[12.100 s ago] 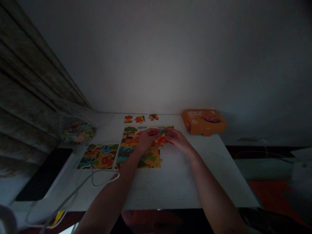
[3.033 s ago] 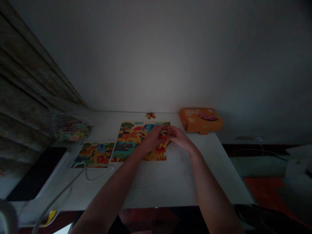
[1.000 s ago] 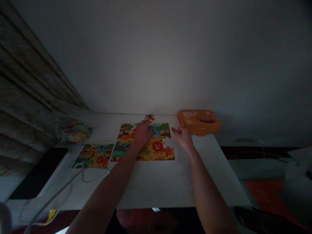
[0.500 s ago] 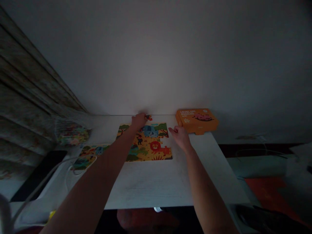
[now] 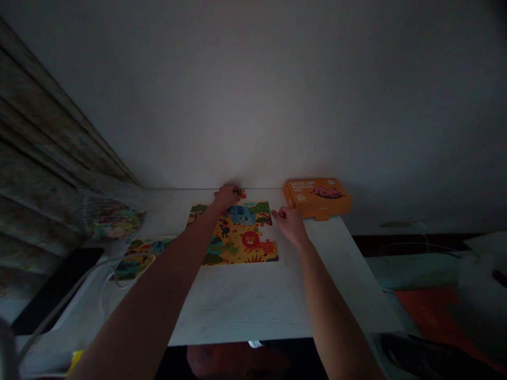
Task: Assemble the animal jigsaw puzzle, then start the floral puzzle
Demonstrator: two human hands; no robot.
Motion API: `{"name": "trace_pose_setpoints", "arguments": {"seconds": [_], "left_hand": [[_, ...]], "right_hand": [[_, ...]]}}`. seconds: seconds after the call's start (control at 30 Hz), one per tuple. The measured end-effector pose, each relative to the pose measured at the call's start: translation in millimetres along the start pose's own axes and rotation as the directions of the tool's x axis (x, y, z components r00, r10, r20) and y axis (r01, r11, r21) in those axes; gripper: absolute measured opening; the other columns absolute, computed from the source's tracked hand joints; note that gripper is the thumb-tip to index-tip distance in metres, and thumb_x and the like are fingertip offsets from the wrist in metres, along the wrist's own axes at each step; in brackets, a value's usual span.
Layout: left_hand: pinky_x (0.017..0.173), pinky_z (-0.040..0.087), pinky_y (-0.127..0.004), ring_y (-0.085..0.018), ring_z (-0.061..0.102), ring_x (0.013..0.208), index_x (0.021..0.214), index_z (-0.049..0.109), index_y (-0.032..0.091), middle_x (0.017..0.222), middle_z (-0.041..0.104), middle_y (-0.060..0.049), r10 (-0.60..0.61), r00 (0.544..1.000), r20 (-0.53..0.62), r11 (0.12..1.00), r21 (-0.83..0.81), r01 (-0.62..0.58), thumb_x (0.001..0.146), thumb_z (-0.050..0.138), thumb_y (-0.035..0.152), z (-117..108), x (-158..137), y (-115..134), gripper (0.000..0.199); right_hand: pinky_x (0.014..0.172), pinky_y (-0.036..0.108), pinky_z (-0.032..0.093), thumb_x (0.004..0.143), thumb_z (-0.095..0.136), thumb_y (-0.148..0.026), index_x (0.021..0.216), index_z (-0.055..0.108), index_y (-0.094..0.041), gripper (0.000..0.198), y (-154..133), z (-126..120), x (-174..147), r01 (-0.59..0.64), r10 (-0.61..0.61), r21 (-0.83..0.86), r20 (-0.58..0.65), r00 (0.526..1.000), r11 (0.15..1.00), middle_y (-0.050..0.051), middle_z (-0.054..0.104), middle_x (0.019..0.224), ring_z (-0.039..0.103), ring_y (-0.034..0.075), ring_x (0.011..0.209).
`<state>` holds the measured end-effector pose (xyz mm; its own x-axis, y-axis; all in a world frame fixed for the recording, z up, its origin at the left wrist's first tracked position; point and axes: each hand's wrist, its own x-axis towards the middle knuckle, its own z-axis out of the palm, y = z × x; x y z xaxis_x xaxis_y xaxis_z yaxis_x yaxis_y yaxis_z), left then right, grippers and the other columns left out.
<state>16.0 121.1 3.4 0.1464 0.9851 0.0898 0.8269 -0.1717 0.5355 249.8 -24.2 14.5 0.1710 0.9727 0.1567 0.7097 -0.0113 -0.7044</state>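
Observation:
A jigsaw puzzle (image 5: 237, 245) with animal pictures lies mostly joined on the white table, with a gap at its right edge between the tree and the red lion. My left hand (image 5: 225, 197) reaches over its upper left part, fingers closed at a small colourful puzzle piece (image 5: 240, 193) near the wall. The fingertips are partly hidden. My left forearm covers part of the puzzle's left side. Just right of the puzzle, my right hand (image 5: 291, 222) hovers or rests with its thumb stretched out and fingers loosely curled, and I see nothing in it.
Behind my right hand stands an orange puzzle box (image 5: 319, 198) against the wall. A smaller printed picture sheet (image 5: 137, 253) lies left, with a white cable (image 5: 106, 261) across it. A clear bag with colourful contents (image 5: 113, 219) and a black flat object (image 5: 59, 287) are farther left.
The view has shifted slightly. Both hands stay in nearly the same places, the left at the small piece and the right beside the puzzle's right edge.

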Motion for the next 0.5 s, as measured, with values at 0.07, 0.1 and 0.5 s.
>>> {"name": "trace_pose_setpoints", "arguments": {"seconds": [0.07, 0.1, 0.5], "left_hand": [[0.103, 0.049, -0.053, -0.032, 0.065, 0.115, 0.114, 0.070, 0.018, 0.126, 0.068, -0.017, -0.026, 0.999, -0.020, 0.999, -0.033, 0.025, 0.072, 0.074, 0.010, 3, -1, 1, 0.043], [0.102, 0.051, -0.047, -0.028, 0.066, 0.113, 0.117, 0.069, 0.018, 0.126, 0.067, -0.016, -0.025, 0.999, -0.038, 0.998, -0.058, 0.023, 0.074, 0.070, 0.007, 4, -2, 2, 0.044], [0.084, 0.061, -0.030, -0.016, 0.073, 0.094, 0.124, 0.063, 0.022, 0.114, 0.071, -0.006, 0.030, 0.984, -0.178, 0.785, -0.606, -0.134, 0.087, 0.063, 0.017, 2, -81, 18, 0.038]], "right_hand": [[0.056, 0.028, 0.023, 0.088, 0.058, -0.043, 0.058, 0.036, -0.025, 0.041, 0, 1, 0, -0.002, 0.002, 0.010, -0.001, 1.000, 1.000, -0.005, 0.039, 0.052, 0.038, 0.014, 0.053], [0.056, 0.028, 0.024, 0.088, 0.058, -0.043, 0.059, 0.037, -0.025, 0.040, -1, 1, -1, -0.002, 0.002, 0.018, 0.000, 1.000, 1.000, -0.005, 0.040, 0.053, 0.038, 0.014, 0.053], [0.061, 0.027, 0.037, 0.081, 0.066, -0.043, 0.079, 0.053, -0.023, 0.024, -4, 2, 0, 0.025, -0.042, 0.291, 0.052, 0.998, 0.957, -0.002, 0.057, 0.069, 0.053, 0.016, 0.063]]}}
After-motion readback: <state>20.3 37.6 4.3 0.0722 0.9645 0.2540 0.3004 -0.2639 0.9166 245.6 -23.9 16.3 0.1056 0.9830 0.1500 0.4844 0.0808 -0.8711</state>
